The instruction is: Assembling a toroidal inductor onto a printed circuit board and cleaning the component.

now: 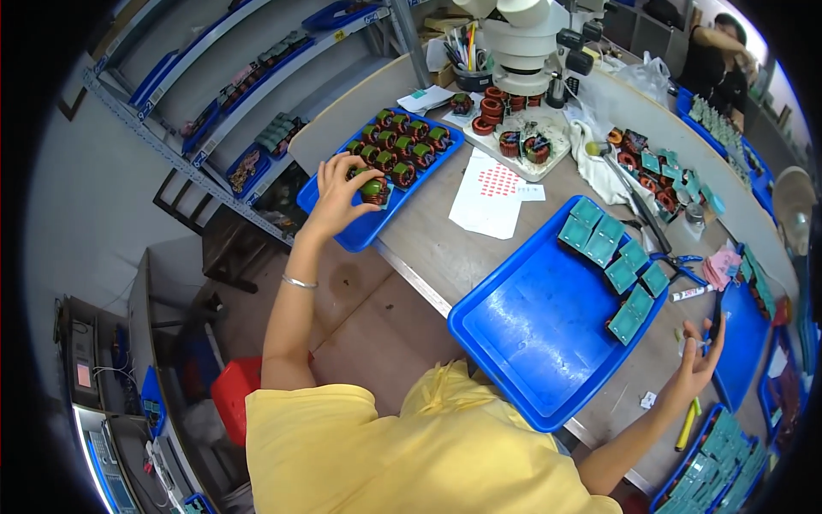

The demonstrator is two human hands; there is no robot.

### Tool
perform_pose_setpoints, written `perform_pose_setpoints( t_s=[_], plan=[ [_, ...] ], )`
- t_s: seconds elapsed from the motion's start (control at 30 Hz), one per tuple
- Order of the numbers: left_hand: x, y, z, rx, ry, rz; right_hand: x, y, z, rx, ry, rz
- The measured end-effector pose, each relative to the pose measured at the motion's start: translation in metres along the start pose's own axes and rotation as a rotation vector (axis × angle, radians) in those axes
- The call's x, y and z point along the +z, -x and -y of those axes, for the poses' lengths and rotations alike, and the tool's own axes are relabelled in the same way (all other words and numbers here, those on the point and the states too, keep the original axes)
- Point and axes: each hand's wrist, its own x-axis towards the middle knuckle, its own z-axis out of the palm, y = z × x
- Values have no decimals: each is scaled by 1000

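My left hand (336,199) is closed on a toroidal coil (374,190) with reddish-brown windings and a green top. The coil is at the near end of a blue tray (358,236), where several similar coils (396,141) stand in rows. My right hand (700,364) is over the bench at the right, thumb and forefinger apart. Small pale and dark bits show near its fingertips, too small to name. Between my hands lies a larger blue tray (522,330). Several green circuit boards (634,313) line its far and right sides.
A white microscope (522,38) stands at the back, with loose coils (492,110) beside it. Paper with red stickers (497,184) lies mid-bench. Blue-handled pliers (681,264), a marker (692,293) and a tray of boards (719,454) are at the right. Another person (723,56) is behind the bench.
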Motion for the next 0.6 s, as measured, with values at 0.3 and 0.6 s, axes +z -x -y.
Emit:
perform_pose_setpoints(
  t_s=[0.3,0.6],
  plan=[
    [33,-2,26,58,-4,159,-23,-1,-22,-16,60,-14],
    [51,-58,-127,165,322,-62,0,-4,-18,52,-80,-29]
  ],
)
